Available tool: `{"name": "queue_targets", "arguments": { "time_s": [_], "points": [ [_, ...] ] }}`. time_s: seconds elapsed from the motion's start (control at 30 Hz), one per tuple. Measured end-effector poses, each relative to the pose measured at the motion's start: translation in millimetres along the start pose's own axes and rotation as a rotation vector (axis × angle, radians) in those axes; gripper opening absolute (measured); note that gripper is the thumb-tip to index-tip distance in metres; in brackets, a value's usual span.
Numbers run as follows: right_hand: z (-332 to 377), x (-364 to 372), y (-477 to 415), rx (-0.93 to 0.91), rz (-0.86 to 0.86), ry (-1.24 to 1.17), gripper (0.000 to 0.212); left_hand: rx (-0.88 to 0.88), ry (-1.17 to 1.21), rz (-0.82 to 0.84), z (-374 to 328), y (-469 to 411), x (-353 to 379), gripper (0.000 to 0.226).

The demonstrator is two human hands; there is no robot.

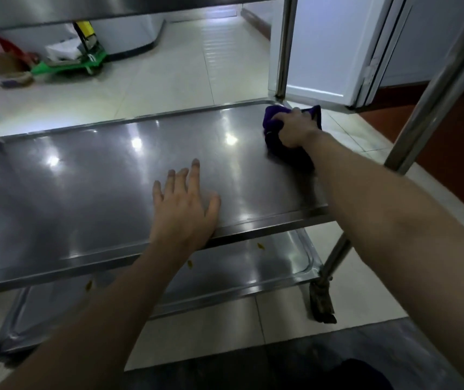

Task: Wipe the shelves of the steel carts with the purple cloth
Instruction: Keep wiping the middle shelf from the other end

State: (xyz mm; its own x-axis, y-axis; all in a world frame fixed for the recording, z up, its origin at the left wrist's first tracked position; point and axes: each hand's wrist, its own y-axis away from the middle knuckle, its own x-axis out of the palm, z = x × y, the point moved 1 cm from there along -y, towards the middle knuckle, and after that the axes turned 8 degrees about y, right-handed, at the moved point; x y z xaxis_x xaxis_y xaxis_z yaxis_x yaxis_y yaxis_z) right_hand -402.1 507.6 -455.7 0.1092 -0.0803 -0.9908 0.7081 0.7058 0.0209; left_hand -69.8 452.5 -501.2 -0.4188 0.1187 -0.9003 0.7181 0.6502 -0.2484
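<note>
**Head view: purple cloth at the far right corner of the middle shelf**

Head camera, looking forward and down through a steel cart. Purple cloth (274,122) bunched at right of centre in the frame, pressed onto the far right corner of the middle shelf (90,175), just beside the rear right post (286,49). Right hand (295,128) closed over the cloth from above, fingers curled around the bunch, a dark flap of fabric trailing out toward the near side under the wrist. Right forearm stretched in from the lower right of the frame.

Left hand (183,209) flat on the same shelf near its front lip, centre of the frame, palm down, fingers spread apart, holding nothing. Well apart from the cloth.

Shelf surface glossy, dotted with bright light reflections. Below it, bottom shelf (253,266) visible in the lower centre, with a few small yellow flecks (260,246) lying on it. Underside of the top shelf (84,9) across the upper edge of the frame. Front right post (433,88) slanting down the right side.

Beyond the cart, pale tiled floor (169,68); a green cleaning tool (70,64) and blurred clutter at upper left; a white door (326,46) standing at upper right.
</note>
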Motion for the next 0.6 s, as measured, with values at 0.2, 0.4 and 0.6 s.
{"name": "queue_targets", "arguments": {
  "time_s": [0.2,0.4,0.6],
  "points": [
    [2,11,16,-0.004,-0.016,0.03,0.052,-0.018,0.054,-0.05,2,-3,-1,0.076],
    [-13,36,150,-0.102,-0.124,-0.028,0.055,0.016,0.127,-0.169,-3,2,-10,0.066],
    [-3,34,186,-0.099,-0.092,0.011,0.055,0.094,0.219,-0.229,4,12,-27,0.053]
  ]
}}
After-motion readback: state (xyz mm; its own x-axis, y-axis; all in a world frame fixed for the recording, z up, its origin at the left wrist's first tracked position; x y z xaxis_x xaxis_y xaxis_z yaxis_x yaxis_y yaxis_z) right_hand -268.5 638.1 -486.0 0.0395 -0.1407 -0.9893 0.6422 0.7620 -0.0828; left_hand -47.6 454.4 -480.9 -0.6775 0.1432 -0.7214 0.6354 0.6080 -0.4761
